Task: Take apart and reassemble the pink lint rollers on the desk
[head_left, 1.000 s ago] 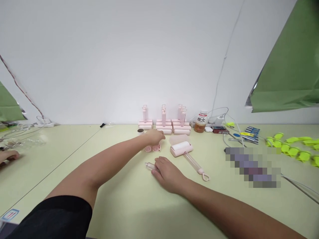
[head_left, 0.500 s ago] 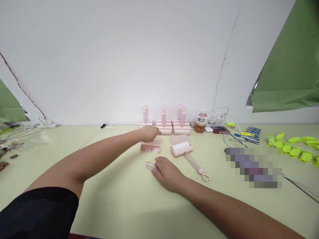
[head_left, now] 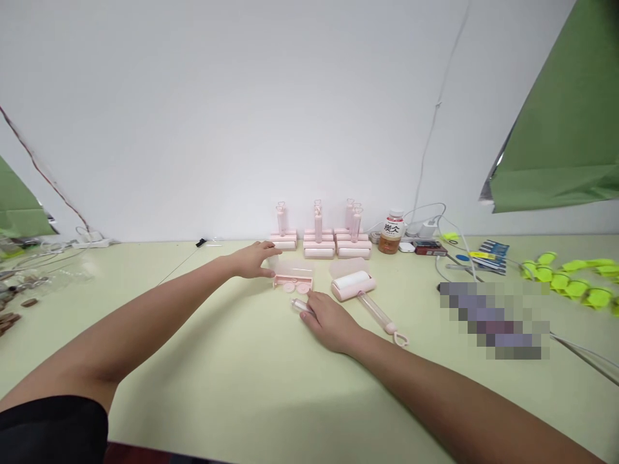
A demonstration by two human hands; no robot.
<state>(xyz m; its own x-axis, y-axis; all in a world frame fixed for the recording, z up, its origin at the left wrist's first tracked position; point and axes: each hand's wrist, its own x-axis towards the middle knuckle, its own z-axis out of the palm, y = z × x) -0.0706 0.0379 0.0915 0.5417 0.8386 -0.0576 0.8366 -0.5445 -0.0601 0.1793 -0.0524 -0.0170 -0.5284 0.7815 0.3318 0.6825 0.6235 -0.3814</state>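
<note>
Left of a pink casing [head_left: 293, 280], the left hand [head_left: 250, 260] spreads released, while the right hand [head_left: 333, 321] grasps a clear tube [head_left: 298, 305] in front, apparently against rolling.

6 o'clock: right hand [head_left: 333, 321] hides part of clear tube [head_left: 298, 305]. Edge-cut: black sleeve [head_left: 53, 428], 8 o'clock; green curtain [head_left: 563, 122], 2 o'clock. Pixelated object [head_left: 493, 320], 4 o'clock: unidentifiable.

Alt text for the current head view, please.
A person's right hand holds a clear handle on a pale green table; the left hand is open beside a pink roller casing. One lint roller lies nearby, with upright-handled lint rollers behind.
</note>
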